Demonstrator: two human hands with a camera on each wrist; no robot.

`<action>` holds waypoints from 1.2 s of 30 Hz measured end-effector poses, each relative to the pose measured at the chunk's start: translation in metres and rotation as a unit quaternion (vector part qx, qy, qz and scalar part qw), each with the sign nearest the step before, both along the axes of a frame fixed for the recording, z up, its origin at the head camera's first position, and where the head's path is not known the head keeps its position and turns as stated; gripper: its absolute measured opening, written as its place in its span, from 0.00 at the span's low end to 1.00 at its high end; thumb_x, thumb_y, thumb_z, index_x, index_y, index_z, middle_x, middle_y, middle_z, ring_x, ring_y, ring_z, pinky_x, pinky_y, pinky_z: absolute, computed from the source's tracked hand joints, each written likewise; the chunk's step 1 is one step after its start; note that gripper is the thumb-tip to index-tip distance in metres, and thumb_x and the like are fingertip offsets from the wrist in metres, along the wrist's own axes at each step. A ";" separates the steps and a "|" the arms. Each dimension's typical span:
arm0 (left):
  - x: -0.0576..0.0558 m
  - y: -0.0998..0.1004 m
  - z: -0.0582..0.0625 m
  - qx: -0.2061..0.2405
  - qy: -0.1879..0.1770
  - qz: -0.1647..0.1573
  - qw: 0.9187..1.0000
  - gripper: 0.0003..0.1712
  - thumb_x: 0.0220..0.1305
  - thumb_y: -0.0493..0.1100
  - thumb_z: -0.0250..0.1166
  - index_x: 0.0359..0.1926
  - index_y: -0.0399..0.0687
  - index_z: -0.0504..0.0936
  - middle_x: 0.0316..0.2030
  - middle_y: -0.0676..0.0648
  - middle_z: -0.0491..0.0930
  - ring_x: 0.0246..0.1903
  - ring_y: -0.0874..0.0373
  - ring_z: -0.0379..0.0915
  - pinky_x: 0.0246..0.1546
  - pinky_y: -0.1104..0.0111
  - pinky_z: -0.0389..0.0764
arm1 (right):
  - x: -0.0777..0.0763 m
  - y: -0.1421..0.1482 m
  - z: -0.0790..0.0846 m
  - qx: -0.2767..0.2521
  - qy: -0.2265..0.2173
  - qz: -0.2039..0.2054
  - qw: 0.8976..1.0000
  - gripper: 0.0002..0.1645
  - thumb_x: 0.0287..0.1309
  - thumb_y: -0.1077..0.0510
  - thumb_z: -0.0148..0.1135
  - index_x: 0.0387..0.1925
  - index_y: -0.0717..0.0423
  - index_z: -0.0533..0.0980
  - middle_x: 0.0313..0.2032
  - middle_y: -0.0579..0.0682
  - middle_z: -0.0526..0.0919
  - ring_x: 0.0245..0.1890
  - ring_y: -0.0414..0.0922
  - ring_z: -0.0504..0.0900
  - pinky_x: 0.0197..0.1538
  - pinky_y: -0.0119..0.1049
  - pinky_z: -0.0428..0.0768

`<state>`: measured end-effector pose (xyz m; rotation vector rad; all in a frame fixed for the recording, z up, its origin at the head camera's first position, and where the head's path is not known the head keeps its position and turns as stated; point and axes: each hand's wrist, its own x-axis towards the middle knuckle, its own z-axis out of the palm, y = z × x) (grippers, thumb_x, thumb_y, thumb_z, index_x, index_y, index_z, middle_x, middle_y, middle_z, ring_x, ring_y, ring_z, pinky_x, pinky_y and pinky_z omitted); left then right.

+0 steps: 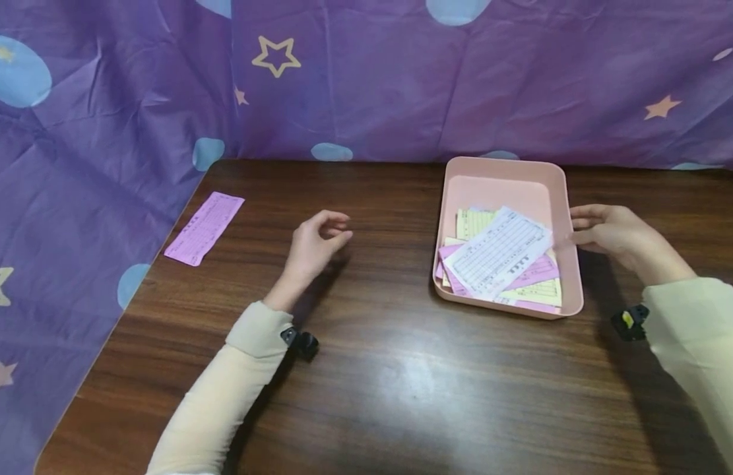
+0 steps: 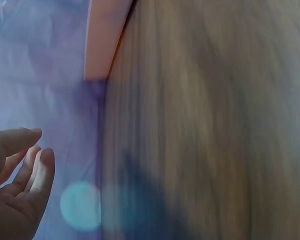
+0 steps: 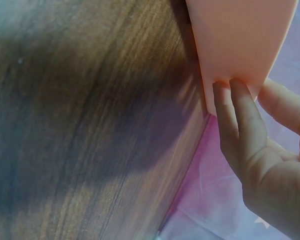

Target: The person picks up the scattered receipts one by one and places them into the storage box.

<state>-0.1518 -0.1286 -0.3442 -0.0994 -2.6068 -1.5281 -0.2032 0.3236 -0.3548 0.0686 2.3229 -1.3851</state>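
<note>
A pink tray (image 1: 505, 168) sits on the table, holding a loose pile of printed slips: a white slip (image 1: 499, 251) on top, with yellow and pink ones under it. At the tray's right side is my right hand (image 1: 621, 237); in the right wrist view, fairly straight fingertips (image 3: 235, 87) touch the outer wall of the tray (image 3: 240, 40). My left hand (image 1: 318, 244) hovers over the table left of the tray, its fingers loosely bent with nothing between them. Beyond it, a single pink slip (image 1: 204, 229) lies near the table's left edge.
The dark wooden table (image 1: 372, 369) shows a bright glare near its middle. A purple curtain (image 1: 354, 79) with stars and blue spots hangs along the back and left edges. Each wrist wears a small black camera, the left one (image 1: 301, 343) being beside the cuff.
</note>
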 end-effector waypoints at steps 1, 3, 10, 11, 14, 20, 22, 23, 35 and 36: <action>0.000 -0.008 0.000 0.001 -0.005 0.011 1.000 0.15 0.58 0.33 0.66 0.48 0.34 0.80 0.44 0.34 0.83 0.41 0.45 0.82 0.43 0.71 0.82 | 0.001 -0.001 0.002 0.002 0.001 0.005 1.000 0.30 0.61 0.68 0.54 0.64 0.60 0.61 0.27 0.21 0.74 0.33 0.21 0.75 0.38 0.17 0.79; 0.000 -0.022 0.000 -0.005 -0.010 0.033 0.999 0.16 0.58 0.33 0.66 0.48 0.34 0.80 0.44 0.33 0.83 0.39 0.51 0.82 0.38 0.78 0.79 | 0.003 -0.005 0.006 0.006 -0.001 0.007 1.000 0.34 0.62 0.68 0.53 0.67 0.70 0.55 0.27 0.21 0.73 0.32 0.20 0.75 0.37 0.17 0.78; 0.005 -0.065 0.000 -0.014 -0.014 0.094 0.995 0.17 0.58 0.31 0.64 0.49 0.31 0.79 0.45 0.30 0.82 0.26 0.82 0.70 0.30 0.90 0.71 | 0.009 -0.014 0.017 0.024 -0.002 0.021 0.999 0.39 0.63 0.69 0.50 0.67 0.81 0.43 0.26 0.18 0.70 0.32 0.19 0.73 0.38 0.15 0.77; 0.005 -0.071 0.000 -0.017 -0.013 0.100 0.995 0.17 0.58 0.31 0.64 0.49 0.31 0.78 0.45 0.29 0.81 0.25 0.84 0.69 0.29 0.90 0.71 | 0.009 -0.014 0.017 0.022 -0.003 0.021 1.000 0.39 0.63 0.69 0.50 0.67 0.81 0.43 0.26 0.18 0.70 0.33 0.19 0.73 0.38 0.16 0.77; 0.007 -0.087 0.000 -0.021 -0.013 0.117 0.993 0.17 0.59 0.31 0.63 0.49 0.29 0.78 0.47 0.27 0.80 0.24 0.87 0.67 0.30 0.91 0.71 | 0.007 -0.011 0.013 0.007 -0.003 0.016 1.000 0.36 0.63 0.69 0.51 0.68 0.74 0.50 0.26 0.19 0.72 0.33 0.19 0.74 0.38 0.16 0.77; 0.008 -0.118 -0.001 -0.027 -0.020 0.165 0.986 0.17 0.59 0.31 0.62 0.50 0.27 0.77 0.47 0.27 0.79 0.23 0.88 0.66 0.30 0.92 0.70 | 0.003 -0.006 0.006 0.013 -0.004 0.010 1.000 0.38 0.62 0.68 0.52 0.67 0.78 0.47 0.26 0.20 0.72 0.33 0.20 0.74 0.39 0.17 0.78; 0.009 -0.130 -0.002 -0.038 -0.023 0.185 0.982 0.18 0.60 0.31 0.62 0.51 0.29 0.77 0.46 0.29 0.79 0.23 0.88 0.65 0.28 0.92 0.70 | 0.003 -0.005 0.004 0.011 -0.003 0.010 1.000 0.38 0.62 0.68 0.53 0.67 0.78 0.47 0.27 0.20 0.72 0.33 0.20 0.74 0.38 0.17 0.78; 0.009 -0.136 -0.002 -0.043 -0.023 0.195 0.980 0.18 0.60 0.32 0.62 0.51 0.29 0.77 0.46 0.30 0.80 0.22 0.89 0.65 0.27 0.92 0.70 | 0.003 -0.005 0.004 0.010 -0.001 0.011 1.000 0.38 0.62 0.68 0.53 0.67 0.78 0.48 0.27 0.20 0.72 0.32 0.20 0.74 0.38 0.17 0.78; 0.013 -0.191 -0.006 -0.119 -0.037 0.294 0.947 0.19 0.59 0.32 0.61 0.52 0.34 0.79 0.41 0.40 0.84 0.20 0.90 0.60 0.25 0.92 0.65 | 0.005 -0.003 0.005 -0.007 0.005 0.014 1.000 0.36 0.61 0.68 0.54 0.66 0.75 0.52 0.28 0.21 0.72 0.32 0.21 0.74 0.37 0.17 0.77; 0.013 -0.195 -0.007 -0.122 -0.042 0.297 0.946 0.19 0.58 0.32 0.61 0.52 0.35 0.79 0.38 0.46 0.84 0.20 0.90 0.59 0.25 0.92 0.64 | 0.005 -0.002 0.004 -0.012 0.004 0.011 1.000 0.33 0.61 0.68 0.55 0.65 0.69 0.57 0.27 0.21 0.73 0.32 0.21 0.75 0.37 0.17 0.78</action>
